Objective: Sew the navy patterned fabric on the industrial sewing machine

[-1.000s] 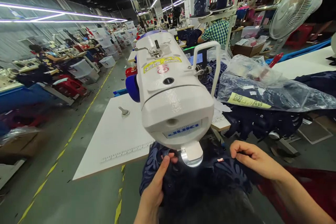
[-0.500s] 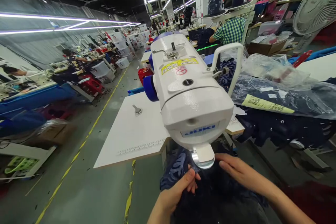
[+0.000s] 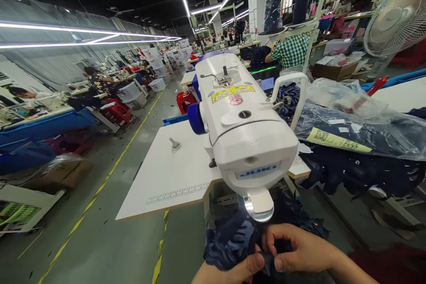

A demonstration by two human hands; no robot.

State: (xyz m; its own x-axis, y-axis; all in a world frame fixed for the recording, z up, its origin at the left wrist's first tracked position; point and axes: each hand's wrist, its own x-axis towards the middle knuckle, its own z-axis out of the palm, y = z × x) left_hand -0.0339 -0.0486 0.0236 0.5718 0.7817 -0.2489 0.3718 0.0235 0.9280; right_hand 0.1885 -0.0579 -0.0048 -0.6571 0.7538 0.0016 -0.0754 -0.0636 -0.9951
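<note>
A white Juki sewing machine (image 3: pixel 244 128) fills the middle of the view, its head end toward me. Below its lamp, dark navy patterned fabric (image 3: pixel 233 239) is bunched at the bottom edge. My left hand (image 3: pixel 233 270) comes up from the bottom and pinches the fabric with thumb and fingers. My right hand (image 3: pixel 299 250) is curled beside it, fingers closed on the same fabric, and the two hands touch.
The white sewing table (image 3: pixel 166 173) extends left of the machine with a ruler strip on its front edge. Plastic bags of navy garments (image 3: pixel 353 128) lie on the right. A fan (image 3: pixel 396 17) stands far right. Other workers sit at benches along the aisle (image 3: pixel 109 177).
Both hands have drawn closer together and toward me, bunching the navy fabric below the machine head. The view has shifted slightly, bringing the machine higher and further right.
</note>
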